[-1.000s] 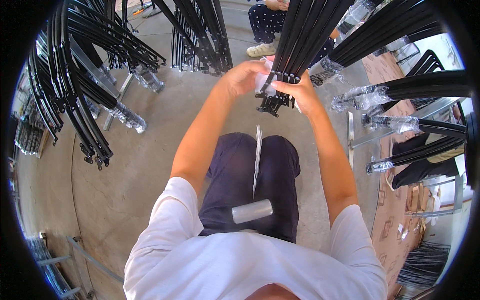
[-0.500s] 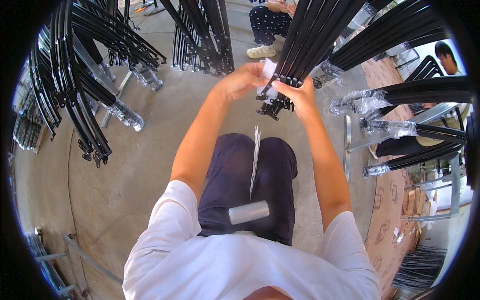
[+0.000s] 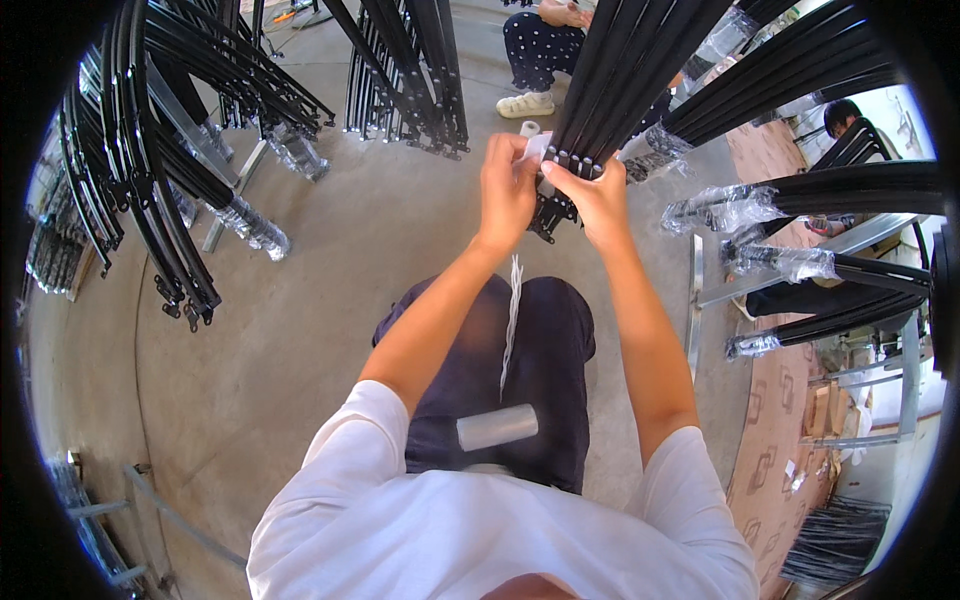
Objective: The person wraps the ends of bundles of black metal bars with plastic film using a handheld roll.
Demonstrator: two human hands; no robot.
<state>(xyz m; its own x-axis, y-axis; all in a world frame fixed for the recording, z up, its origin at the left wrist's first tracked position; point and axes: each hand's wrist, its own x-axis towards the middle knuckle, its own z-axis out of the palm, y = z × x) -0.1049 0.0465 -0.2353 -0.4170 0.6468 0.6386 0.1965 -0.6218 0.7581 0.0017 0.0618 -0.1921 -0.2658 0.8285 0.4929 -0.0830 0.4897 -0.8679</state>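
Note:
A bundle of black metal tubes (image 3: 635,75) slants down in front of me, with dark brackets (image 3: 553,212) at its lower end. My right hand (image 3: 597,203) grips that end from the right, its thumb across the tubes. On the other side my left hand (image 3: 508,195) is closed on a piece of white wrapping film (image 3: 538,150) lying against the bundle. Its fingertips are partly hidden. Just beyond them shows a small white roll end (image 3: 530,129). On my lap rest a roll of clear film (image 3: 497,427) and a bunch of white strands (image 3: 511,325).
More black tubes hang at the left (image 3: 140,170) and in the middle back (image 3: 405,80). Film-wrapped tube ends (image 3: 725,205) jut in from the right beside a metal frame (image 3: 697,290). A co-worker's dotted trousers (image 3: 540,48) show ahead; another person (image 3: 845,115) is far right.
My left hand has turned upright and its forearm has swung right, closer to the bundle. Less white film shows beside the tubes. My right hand keeps its hold.

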